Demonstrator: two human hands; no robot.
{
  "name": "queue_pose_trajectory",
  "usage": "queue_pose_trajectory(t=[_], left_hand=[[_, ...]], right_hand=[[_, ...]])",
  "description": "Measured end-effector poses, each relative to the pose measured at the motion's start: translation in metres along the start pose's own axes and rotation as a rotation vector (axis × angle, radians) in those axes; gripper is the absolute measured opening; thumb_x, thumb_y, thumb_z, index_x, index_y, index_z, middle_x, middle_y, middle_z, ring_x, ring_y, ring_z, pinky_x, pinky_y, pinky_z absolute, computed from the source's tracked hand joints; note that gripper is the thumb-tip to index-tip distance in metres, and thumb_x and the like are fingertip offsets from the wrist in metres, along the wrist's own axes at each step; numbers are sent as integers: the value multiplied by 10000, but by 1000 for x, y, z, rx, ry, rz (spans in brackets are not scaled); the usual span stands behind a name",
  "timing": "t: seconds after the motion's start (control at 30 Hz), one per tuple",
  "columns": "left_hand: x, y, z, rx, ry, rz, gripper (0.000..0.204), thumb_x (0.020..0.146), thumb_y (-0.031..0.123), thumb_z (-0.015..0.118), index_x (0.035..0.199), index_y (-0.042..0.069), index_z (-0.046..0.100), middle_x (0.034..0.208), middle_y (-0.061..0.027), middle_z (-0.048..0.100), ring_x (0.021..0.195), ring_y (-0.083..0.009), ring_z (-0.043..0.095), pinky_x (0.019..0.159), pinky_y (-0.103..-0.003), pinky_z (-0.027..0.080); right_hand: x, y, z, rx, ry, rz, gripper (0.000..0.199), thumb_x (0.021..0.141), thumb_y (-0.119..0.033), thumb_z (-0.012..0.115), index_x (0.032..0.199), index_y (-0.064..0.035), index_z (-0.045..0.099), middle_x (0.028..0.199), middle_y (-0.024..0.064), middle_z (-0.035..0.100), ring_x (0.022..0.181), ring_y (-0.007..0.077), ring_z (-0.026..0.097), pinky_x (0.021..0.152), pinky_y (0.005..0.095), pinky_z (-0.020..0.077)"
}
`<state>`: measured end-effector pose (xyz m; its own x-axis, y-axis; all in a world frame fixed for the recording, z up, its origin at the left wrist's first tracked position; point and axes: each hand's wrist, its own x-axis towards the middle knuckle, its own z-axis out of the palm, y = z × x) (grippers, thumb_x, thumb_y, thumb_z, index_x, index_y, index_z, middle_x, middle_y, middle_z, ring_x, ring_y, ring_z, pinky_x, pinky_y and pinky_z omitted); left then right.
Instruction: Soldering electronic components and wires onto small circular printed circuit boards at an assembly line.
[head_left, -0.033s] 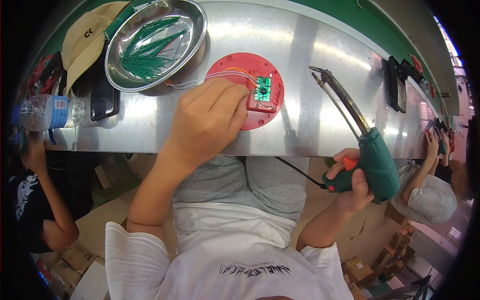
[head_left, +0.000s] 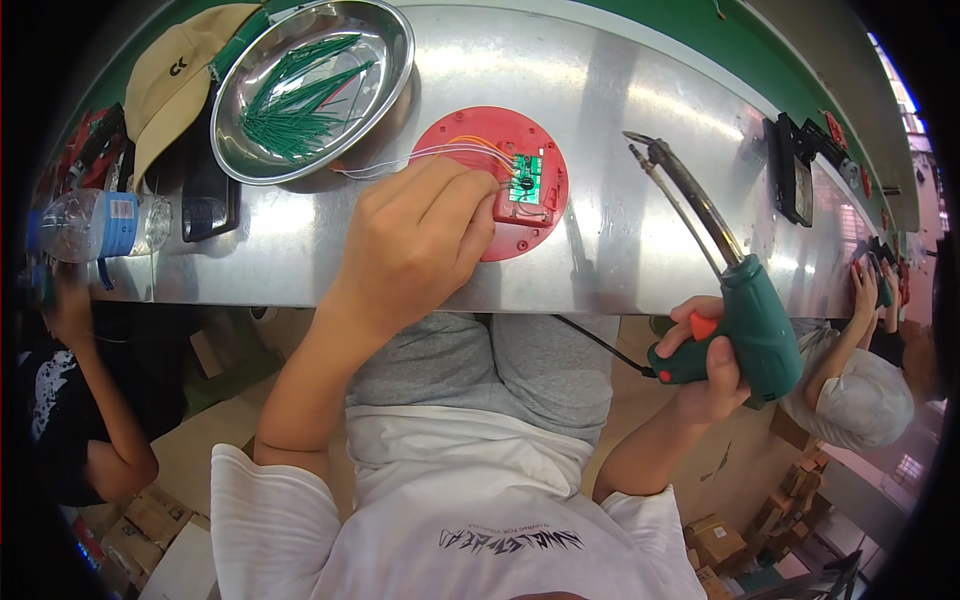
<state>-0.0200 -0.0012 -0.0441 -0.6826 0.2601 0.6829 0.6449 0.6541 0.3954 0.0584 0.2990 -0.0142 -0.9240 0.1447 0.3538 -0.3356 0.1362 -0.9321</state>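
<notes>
A round red plastic disc [head_left: 452, 125] lies on the metal table with a small green circuit board [head_left: 527, 165] on it. White and orange wires [head_left: 420, 155] run from the board toward the left. Over the disc's left part, my left hand [head_left: 415, 225] is pinched closed beside the board. A thin dark wire leads from its fingertips to the board; the fingertips are partly hidden. My right hand [head_left: 715, 365] grips a green soldering gun [head_left: 762, 325] by its handle, a finger at the orange trigger. The gun's metal tip points up and left, well apart from the board.
A steel bowl [head_left: 397, 75] of green wires [head_left: 290, 110] stands at the far left. Near it are a beige cap [head_left: 180, 70], a dark phone [head_left: 210, 210] and a plastic bottle [head_left: 90, 225]. Black devices [head_left: 790, 170] lie at right. Other people sit on both sides.
The soldering gun in my right hand has shifted very slightly to the right. My left hand stays in place at the board.
</notes>
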Motion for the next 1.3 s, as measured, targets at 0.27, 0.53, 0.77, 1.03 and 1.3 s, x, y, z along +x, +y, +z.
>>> queue_pose_trajectory(t=[0.27,0.53,0.77,1.03,1.3], left_hand=[[1,3,-2,-11,-24,-28,148,826,-7,747,960,10,687,857,-112,683,721,-299,683,649,-402,561],[3,4,-4,-38,2,-67,155,812,-19,749,953,4,689,874,-129,695,726,-315,681,660,-404,559],[32,7,-41,51,-34,-97,460,776,55,829,1211,-9,692,1203,-179,684,1050,-365,659,917,-424,537],[106,-15,-26,68,-750,11,586,666,183,856,1207,65,665,1227,-145,634,1195,-384,544,1084,-498,419],[275,-79,111,230,-95,9,528,846,199,701,1362,86,679,1143,-232,764,1089,-454,712,948,-518,559]], right_hand=[[58,36,-21,195,134,95,346,1051,-278,562,1109,56,631,906,209,670,516,216,620,458,324,513],[40,42,-15,232,293,72,334,1028,-236,580,1108,87,609,837,217,665,490,224,615,448,348,531],[44,36,-35,211,275,8,372,1012,-242,588,1146,103,620,914,232,676,494,247,624,466,349,533],[57,49,-65,160,509,-19,413,982,-188,616,1250,126,604,980,219,703,575,236,661,521,331,537],[41,53,-71,241,659,95,473,985,-306,565,1231,98,578,1014,232,686,667,258,687,728,425,589]])
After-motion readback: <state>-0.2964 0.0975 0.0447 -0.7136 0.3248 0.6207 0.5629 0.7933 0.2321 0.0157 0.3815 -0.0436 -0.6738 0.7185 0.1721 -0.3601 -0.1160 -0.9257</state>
